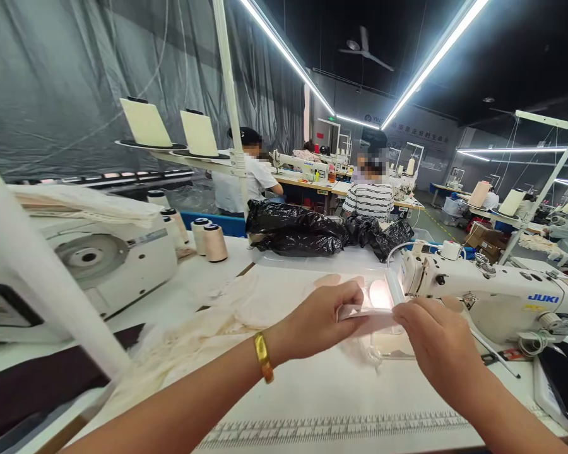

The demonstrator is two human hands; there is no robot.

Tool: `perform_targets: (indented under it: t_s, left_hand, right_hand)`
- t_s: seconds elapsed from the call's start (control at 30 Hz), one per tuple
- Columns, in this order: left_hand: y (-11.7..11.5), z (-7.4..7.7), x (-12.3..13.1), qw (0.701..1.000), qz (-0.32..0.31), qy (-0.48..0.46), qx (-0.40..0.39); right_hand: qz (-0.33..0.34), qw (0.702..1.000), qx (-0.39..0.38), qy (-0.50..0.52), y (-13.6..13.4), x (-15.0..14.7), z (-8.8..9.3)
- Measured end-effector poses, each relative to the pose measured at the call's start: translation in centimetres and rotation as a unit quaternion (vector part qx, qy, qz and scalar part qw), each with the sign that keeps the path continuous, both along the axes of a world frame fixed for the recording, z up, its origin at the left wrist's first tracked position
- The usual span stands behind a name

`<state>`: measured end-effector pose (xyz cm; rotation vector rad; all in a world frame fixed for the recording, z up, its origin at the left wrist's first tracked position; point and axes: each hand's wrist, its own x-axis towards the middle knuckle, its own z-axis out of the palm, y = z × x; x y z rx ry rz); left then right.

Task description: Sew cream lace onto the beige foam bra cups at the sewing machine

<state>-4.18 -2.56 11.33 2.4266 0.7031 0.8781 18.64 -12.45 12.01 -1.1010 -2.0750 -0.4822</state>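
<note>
A pale pinkish-white fabric strip (372,313) is stretched between my hands above the sewing table. My left hand (319,315), below a gold wristband, pinches its left end between thumb and fingers. At the other end, my right hand (433,331) has its fingers closed on the strip; the thumb is mostly hidden. Just beyond my right hand stands a white JUKI sewing machine (497,290), its lamp lighting the spot behind the strip. Cream fabric (194,340) lies in loose folds left of my hands. Some sheer pale material hangs beneath the strip.
Black plastic bags (298,227) lie along the table's back edge. Thread cones (215,243) stand at the back left, beside another machine (108,258). A printed ruler (336,430) runs along the front. At right lies a phone-like dark object (565,378). Co-workers sit farther off.
</note>
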Motion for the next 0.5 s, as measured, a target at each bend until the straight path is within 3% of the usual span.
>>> perform_targets:
  t_s: [0.1,0.2,0.33,0.43,0.5]
  left_hand:
    - [0.7,-1.3,-1.0,0.975,0.066,-0.011,0.212]
    - [0.7,-4.0,-1.9,0.939,0.043,0.091,0.330]
    - [-0.6,-6.9,-1.7,0.935,-0.030,0.215,0.279]
    - [-0.3,-7.7,0.0,0.934,-0.071,0.239,0.256]
    - [1.1,-7.9,1.5,0.943,-0.023,0.247,0.223]
  right_hand:
    - [0.015,0.996,0.086,-0.006,1.1,-0.7,-3.0]
    - [0.039,0.995,0.076,-0.060,2.4,-0.6,-7.2]
    - [0.106,0.985,-0.024,-0.135,3.5,1.0,-11.8]
    - [0.149,0.977,-0.088,-0.128,3.9,2.4,-12.8]
    - [0.163,0.972,-0.119,-0.118,4.1,3.1,-12.6]
